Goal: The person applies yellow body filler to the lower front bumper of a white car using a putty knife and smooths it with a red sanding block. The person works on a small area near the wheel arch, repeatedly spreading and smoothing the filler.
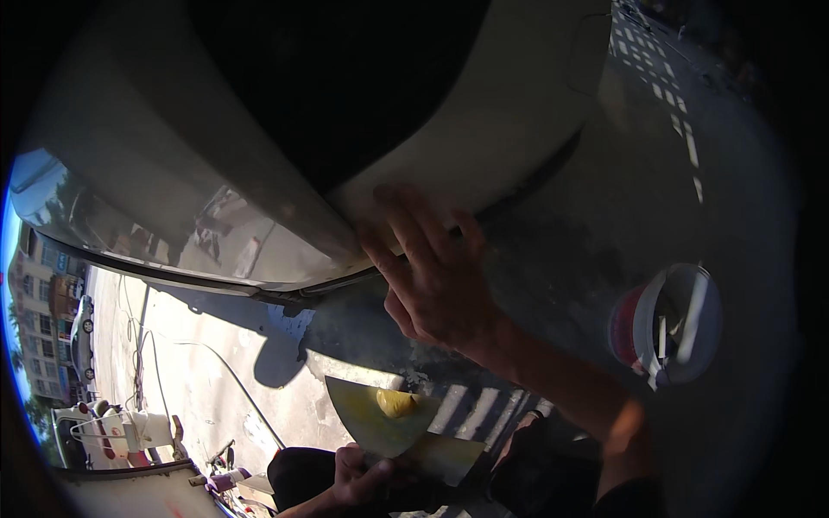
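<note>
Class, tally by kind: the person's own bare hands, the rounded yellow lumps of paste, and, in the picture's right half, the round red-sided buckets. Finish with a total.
Bare hands: 2 (left hand gripping a thin yellowish sheet; right hand spread at the pale vehicle body)
Rounded yellow paste lump: 1
Round red-sided bucket: 1
Total: 4

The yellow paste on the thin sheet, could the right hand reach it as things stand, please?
Probably yes: the right hand appears empty at the car panel, and nothing visible blocks the yellow paste, exposed on the thin sheet in the left hand.
</note>
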{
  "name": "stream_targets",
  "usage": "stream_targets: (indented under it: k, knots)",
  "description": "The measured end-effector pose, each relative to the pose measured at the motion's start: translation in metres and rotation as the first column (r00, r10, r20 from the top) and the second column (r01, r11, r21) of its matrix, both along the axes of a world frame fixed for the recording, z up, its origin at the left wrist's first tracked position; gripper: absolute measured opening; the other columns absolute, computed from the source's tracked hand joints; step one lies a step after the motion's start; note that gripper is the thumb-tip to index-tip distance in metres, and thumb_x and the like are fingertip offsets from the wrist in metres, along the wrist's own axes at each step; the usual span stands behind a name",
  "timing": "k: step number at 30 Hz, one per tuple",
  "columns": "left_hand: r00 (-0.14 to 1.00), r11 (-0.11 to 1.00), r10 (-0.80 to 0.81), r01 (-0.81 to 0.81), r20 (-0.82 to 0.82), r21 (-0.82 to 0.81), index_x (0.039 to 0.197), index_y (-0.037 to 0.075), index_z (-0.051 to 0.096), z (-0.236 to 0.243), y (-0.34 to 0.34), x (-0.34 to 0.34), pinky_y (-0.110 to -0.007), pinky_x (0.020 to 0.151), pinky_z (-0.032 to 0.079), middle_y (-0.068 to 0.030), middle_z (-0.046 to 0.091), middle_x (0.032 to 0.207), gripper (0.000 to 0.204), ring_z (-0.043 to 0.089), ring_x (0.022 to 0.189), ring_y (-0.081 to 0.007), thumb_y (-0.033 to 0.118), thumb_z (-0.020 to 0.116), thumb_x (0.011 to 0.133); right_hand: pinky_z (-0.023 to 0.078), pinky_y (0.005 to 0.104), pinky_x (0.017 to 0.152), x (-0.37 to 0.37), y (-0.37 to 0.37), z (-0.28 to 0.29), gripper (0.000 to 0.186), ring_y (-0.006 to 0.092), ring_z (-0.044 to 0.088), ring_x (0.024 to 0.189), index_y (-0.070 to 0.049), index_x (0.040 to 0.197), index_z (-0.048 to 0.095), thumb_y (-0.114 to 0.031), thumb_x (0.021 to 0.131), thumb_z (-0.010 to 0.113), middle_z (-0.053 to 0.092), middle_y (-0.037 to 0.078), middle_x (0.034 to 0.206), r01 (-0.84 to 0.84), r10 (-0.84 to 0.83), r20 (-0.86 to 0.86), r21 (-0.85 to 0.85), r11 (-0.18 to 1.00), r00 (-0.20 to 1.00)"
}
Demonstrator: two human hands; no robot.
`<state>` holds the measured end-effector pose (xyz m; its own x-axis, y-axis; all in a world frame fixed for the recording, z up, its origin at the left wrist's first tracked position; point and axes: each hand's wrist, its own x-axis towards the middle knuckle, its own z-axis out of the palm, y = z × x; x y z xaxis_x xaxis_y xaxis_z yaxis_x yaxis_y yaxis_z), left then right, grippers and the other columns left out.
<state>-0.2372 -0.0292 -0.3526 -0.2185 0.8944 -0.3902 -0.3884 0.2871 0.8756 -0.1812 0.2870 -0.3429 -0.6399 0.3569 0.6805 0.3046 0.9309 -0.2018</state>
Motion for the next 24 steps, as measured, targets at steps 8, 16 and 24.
stream_targets:
  k: [8, 16, 24]
  knots:
    - [0.958, 0.978, 0.209, -0.202, -0.196, 0.057, 0.099, -0.001, 0.071, -0.041, -0.05, -0.03, -0.04, 0.064, 0.061, -0.0193, 0.074, 0.088, 0.034, 0.073, 0.07, -0.028, 0.031, 0.06, 0.101, 0.028, 0.0585, 0.11, -0.013, 0.015, -0.014, 0.044, 0.0245, 0.031, 0.151, -0.014, 0.13, 0.069, -0.026, 0.088, 0.069, 0.049, 0.008, 0.152, 0.068, -0.028, -0.112, 0.366, 0.928, 0.993]
    - [0.926, 0.945, 0.325, -0.313, -0.19, 0.089, 0.095, -0.002, 0.069, -0.052, -0.066, -0.027, -0.04, 0.059, 0.061, -0.0177, 0.073, 0.078, 0.035, 0.073, 0.064, -0.0295, 0.03, 0.058, 0.101, 0.029, 0.0619, 0.108, -0.003, 0.017, -0.016, 0.052, 0.0231, 0.037, 0.149, -0.014, 0.131, 0.066, -0.03, 0.082, 0.073, 0.048, 0.01, 0.153, 0.07, -0.043, -0.084, 0.35, 0.934, 0.996]
    - [0.949, 0.934, 0.303, -0.279, -0.081, 0.223, 0.093, -0.004, 0.07, -0.055, -0.054, -0.03, -0.039, 0.053, 0.06, -0.0181, 0.072, 0.077, 0.033, 0.071, 0.059, -0.0292, 0.027, 0.058, 0.101, 0.032, 0.0631, 0.108, -0.009, 0.011, -0.012, 0.048, 0.0246, 0.032, 0.151, -0.009, 0.125, 0.07, -0.034, 0.083, 0.072, 0.05, 0.009, 0.149, 0.09, -0.083, -0.034, 0.409, 0.908, 0.996]
